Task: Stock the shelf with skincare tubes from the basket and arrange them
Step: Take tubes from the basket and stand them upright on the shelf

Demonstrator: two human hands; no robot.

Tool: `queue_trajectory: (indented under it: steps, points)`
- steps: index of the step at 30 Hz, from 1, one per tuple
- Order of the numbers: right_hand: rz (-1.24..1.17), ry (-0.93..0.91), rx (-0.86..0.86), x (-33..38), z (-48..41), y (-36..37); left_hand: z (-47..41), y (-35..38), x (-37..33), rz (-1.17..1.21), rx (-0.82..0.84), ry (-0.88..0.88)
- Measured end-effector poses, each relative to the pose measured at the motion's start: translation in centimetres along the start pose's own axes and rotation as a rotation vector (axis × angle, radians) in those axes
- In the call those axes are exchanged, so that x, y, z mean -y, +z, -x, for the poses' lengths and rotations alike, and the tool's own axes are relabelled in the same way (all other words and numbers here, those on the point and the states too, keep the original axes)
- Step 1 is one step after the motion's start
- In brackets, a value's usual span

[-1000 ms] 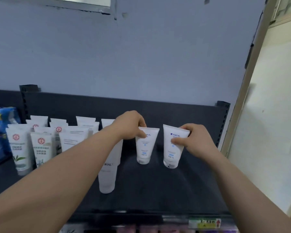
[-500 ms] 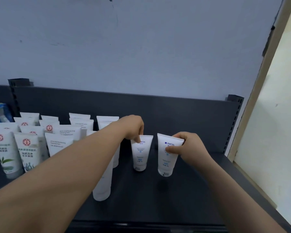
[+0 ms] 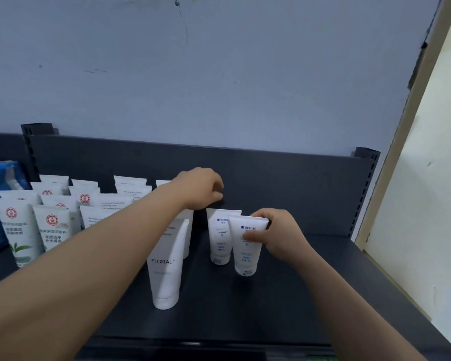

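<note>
Two small Manting tubes stand cap-down near the middle of the dark shelf. The right hand has its grip closed on the front Manting tube, thumb on the label, holding it just before and partly overlapping the rear Manting tube. The left hand hovers above the rear one with fingers loosely curled, holding nothing that I can see. The step in hand looks like lining up this pair; next, the front tube probably needs setting square in front of its partner and releasing gently so it stays upright. One tall Floral tube stands to the left, with another white tube behind it mostly hidden by the forearm. Further left stand about eleven more tubes, roughly seven red-emblem tubes and four cleansing foam tubes. The basket is out of view.
</note>
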State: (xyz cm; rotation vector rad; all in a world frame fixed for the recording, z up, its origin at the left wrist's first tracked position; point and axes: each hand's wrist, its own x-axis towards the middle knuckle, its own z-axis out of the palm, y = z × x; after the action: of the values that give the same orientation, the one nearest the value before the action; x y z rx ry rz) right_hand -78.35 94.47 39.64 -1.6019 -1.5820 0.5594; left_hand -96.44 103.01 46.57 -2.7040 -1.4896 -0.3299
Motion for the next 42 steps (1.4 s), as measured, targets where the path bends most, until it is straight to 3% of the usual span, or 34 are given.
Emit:
queue_trajectory:
  steps: [7, 17, 23, 30, 37, 42]
  points:
    - [-0.003, 0.024, 0.068, 0.2, -0.9, 2.9, 5.2, -1.4, 2.4, 0.046, -0.249, -0.083]
    - [0.081, -0.015, 0.085, 0.1, -1.5, 2.9, 8.5, -1.5, 3.0, -0.013, -0.330, -0.121]
    - [0.318, -0.262, -0.041, 3.7, 0.5, 2.2, 10.3, -1.8, 3.6, -0.047, -0.335, -0.153]
    - [0.442, -0.509, -0.054, 10.7, 3.4, 4.8, 16.2, -3.2, 6.0, -0.066, -0.364, -0.233]
    - [0.373, -0.781, -0.043, 18.4, 5.0, 13.9, 26.7, -4.7, 13.8, -0.120, -0.412, -0.411]
    - [0.284, -0.918, 0.064, 24.7, 7.0, 24.2, 36.3, -5.6, 20.5, -0.159, -0.413, -0.587]
